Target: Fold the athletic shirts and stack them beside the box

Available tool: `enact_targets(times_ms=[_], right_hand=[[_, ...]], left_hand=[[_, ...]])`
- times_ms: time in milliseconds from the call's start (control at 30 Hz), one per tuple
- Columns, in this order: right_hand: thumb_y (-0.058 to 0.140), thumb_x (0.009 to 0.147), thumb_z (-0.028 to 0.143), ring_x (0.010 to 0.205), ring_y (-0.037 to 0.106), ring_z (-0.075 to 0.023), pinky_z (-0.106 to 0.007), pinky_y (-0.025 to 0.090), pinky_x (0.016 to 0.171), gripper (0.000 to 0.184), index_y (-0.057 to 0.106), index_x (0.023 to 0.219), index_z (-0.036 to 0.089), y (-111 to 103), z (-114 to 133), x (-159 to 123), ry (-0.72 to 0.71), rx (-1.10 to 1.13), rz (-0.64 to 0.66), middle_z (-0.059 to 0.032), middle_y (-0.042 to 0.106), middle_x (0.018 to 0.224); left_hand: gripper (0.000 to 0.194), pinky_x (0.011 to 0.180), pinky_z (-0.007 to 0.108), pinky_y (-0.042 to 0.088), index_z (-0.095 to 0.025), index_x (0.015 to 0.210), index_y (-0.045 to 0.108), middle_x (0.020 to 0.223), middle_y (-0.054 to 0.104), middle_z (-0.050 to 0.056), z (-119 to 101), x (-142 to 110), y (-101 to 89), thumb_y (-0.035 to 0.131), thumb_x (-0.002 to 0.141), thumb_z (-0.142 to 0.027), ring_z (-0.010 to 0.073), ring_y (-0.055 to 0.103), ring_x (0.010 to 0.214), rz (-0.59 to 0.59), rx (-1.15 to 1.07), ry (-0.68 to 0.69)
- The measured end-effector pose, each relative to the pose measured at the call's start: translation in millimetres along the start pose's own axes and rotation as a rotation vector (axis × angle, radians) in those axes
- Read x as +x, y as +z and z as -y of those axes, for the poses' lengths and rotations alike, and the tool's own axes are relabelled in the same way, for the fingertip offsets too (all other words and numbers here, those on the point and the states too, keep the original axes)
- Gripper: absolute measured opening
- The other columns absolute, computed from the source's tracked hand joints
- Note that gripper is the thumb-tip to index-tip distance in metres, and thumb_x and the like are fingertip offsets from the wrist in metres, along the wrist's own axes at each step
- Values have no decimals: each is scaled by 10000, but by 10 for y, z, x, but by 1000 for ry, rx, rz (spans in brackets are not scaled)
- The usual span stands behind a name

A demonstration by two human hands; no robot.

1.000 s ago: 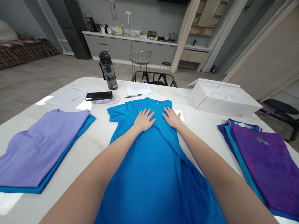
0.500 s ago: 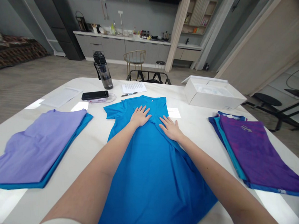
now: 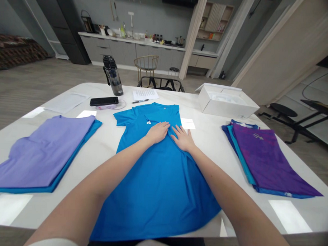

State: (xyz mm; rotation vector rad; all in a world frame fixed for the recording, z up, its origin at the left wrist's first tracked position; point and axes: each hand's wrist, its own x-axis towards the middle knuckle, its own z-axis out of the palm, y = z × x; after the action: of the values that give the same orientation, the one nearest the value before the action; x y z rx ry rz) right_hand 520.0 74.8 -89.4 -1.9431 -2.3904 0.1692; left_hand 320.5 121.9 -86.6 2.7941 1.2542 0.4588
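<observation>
A blue T-shirt (image 3: 151,180) lies spread on the white table (image 3: 212,139), its collar toward the far side and its hem by the near edge. One short sleeve sticks out at the left; the right side is folded in. My left hand (image 3: 158,133) rests on the chest, fingers stretched and close together, beside a small white logo. On the folded right edge lies my right hand (image 3: 183,138), palm down with its fingers spread. The two hands are close together, and neither visibly grips the fabric.
Folded shirts, lavender on top (image 3: 48,151), lie at the left; a stack topped by a purple shirt (image 3: 267,159) lies right. Farther back are a water bottle (image 3: 113,76), a black phone (image 3: 104,101), a pen (image 3: 140,101), printed paper (image 3: 146,94) and an open white box (image 3: 226,102).
My left hand has slid right and a little nearer, uncovering the shirt's white logo, and its fingers have drawn together. My right hand has barely moved. The view has shifted, showing the table's near edge.
</observation>
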Motion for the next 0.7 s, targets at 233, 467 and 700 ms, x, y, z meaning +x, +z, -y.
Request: enact_targets(times_ms=[233, 467, 700], right_hand=[[328, 1064, 483, 1548, 241, -292, -625, 178, 1225, 571, 386, 1588, 263, 17, 10, -32, 5, 35, -101, -53, 305, 1681], [407, 1056, 427, 1221, 551, -306, -464, 392, 1032, 392, 636, 1280, 200, -52, 83, -159, 21, 4, -375, -152, 646, 1304], [530, 1027, 436, 939, 644, -226, -325, 456, 831, 281, 690, 1121, 225, -68, -75, -495, -27, 150, -308, -78, 665, 1075]], left_hand=[[526, 1223, 568, 308, -189, 1542, 448, 1634, 396, 118, -518, -562, 11, 318, 1064, -368, 283, 393, 1496, 128, -1, -15], [601, 1265, 616, 136, -279, 1594, 377, 1680, 304, 74, -675, -800, 15, 259, 1065, -539, 275, 238, 1568, 127, -19, -64], [626, 1275, 596, 117, -291, 1608, 346, 1692, 270, 50, -673, -804, 43, 202, 1062, -560, 256, 214, 1576, 141, -9, -74]])
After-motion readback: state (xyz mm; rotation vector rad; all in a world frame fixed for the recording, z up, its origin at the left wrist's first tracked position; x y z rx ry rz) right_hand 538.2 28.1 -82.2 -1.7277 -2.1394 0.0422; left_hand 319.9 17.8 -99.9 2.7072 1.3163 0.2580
